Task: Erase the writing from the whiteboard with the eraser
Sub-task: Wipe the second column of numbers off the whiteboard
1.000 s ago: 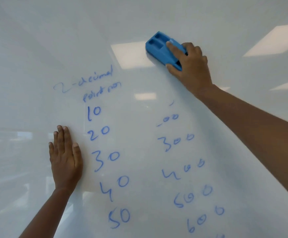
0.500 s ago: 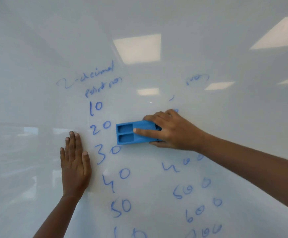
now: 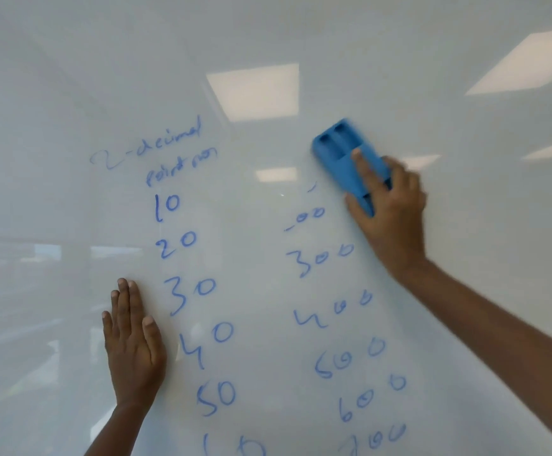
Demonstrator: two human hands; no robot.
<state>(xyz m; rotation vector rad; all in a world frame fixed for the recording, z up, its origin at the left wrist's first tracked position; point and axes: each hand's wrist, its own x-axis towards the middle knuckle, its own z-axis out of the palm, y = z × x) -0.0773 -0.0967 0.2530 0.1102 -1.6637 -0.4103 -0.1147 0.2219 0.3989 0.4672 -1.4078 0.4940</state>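
Some of this is hard to read. The eraser [image 3: 347,159] is smeared with motion blur, and its lower end is hidden under the right hand [image 3: 391,218], so I can't see the pad side touching the board at all. The bottom row of numbers is cut off by the frame edge, something like "10" on the left and "700" on the right, but that's partly a guess from half-shapes. The heading over the left column reads roughly "2-decimal point" plus a scribble I can't make out. Above the "300" there's only a leftover "00" with a dash and a little tick mark.

The eraser is blue, tilted with its top end leaning left, sitting on the whiteboard [image 3: 465,291] above the right column of writing [image 3: 330,311]. The right hand is wrapped around its lower half: index finger laid along the back, thumb on the left edge, other fingers curled over the right edge.

The left hand [image 3: 133,343] is flat on the board with its fingers straight and close together, holding nothing, just left of the "30" and "40".

The board is glossy white and fills the whole view. It reflects ceiling light panels [image 3: 255,90] up top and what look like windows on the far left.
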